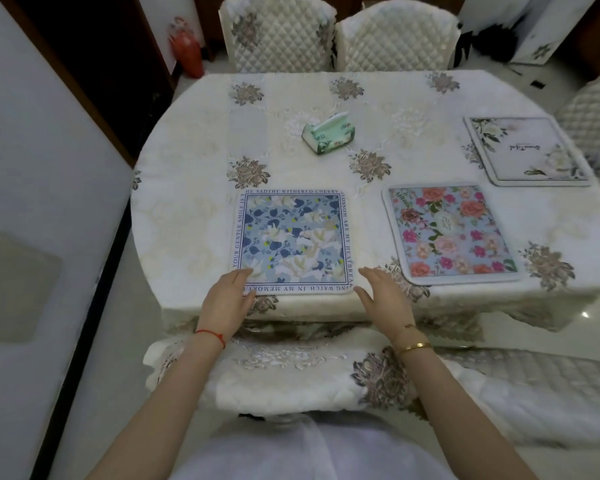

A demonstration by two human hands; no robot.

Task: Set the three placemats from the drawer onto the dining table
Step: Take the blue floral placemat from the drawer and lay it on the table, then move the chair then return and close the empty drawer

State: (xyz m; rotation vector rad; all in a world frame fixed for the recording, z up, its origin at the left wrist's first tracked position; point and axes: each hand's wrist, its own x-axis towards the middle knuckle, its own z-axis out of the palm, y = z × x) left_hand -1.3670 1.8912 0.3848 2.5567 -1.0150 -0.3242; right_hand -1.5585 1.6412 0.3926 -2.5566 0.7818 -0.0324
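Note:
Three placemats lie flat on the dining table. A blue floral placemat with a text border sits at the near edge. To its right lies a pink rose placemat. A white floral placemat rests at the far right. My left hand is open, its fingertips touching the blue placemat's near left corner. My right hand is open just off the blue placemat's near right corner, holding nothing.
A green tissue pack stands mid-table. Quilted chairs stand at the far side, at the right, and directly below me. A red fire extinguisher stands by the wall at the left.

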